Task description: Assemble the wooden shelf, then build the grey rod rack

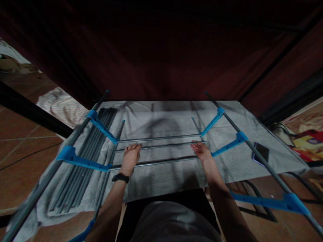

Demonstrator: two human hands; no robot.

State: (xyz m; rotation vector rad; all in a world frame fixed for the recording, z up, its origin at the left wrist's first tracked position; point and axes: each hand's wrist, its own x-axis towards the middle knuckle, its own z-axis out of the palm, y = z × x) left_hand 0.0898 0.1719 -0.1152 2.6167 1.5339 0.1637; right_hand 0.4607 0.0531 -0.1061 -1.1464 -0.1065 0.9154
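Middle grey rod (166,146) at frame centre, my left hand (132,154) curled over it, my right hand (202,151) half-curled near its right end, grip I cannot tell, blue brackets (85,162) both sides, red-yellow packaging (309,144) at right edge, print too blurred.

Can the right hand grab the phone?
Probably not straight across: from the right hand, a blue bracket stands in the way, and a tube crosses in front of the phone. Going over them might work.

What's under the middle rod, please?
Grey cloth shows beneath the middle rod. The left hand covers part of the rod, so I can't see what's under there. Whatever lies beneath the cloth is hidden too.
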